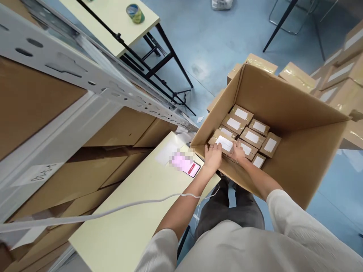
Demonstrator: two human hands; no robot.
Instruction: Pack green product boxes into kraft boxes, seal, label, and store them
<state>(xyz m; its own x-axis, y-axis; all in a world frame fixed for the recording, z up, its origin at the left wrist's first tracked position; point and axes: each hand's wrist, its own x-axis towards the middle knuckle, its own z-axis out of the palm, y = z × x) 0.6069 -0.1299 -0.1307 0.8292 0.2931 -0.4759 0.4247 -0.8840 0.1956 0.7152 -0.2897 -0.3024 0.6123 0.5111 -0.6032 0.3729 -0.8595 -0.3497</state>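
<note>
A large open cardboard carton (306,158) stands in front of me, with several small taped cardboard boxes bearing white labels in its left part. My left hand (213,156) reaches over the carton's near left wall, its fingers curled on the near edge of one small labelled cardboard box (219,136). At that same box's right end is my right hand (237,152), thumb and fingers bent against it. This box sits at the left of the group, partly over its neighbours. Beside it lie a small box (252,136) and, farther right, another box (270,145).
Left of the carton is a pale table (127,200) with a lit phone (193,169) and a white cable (136,203) across it. A metal shelf rack (113,88) holding cartons rises at left. More boxes (297,77) stand behind the carton.
</note>
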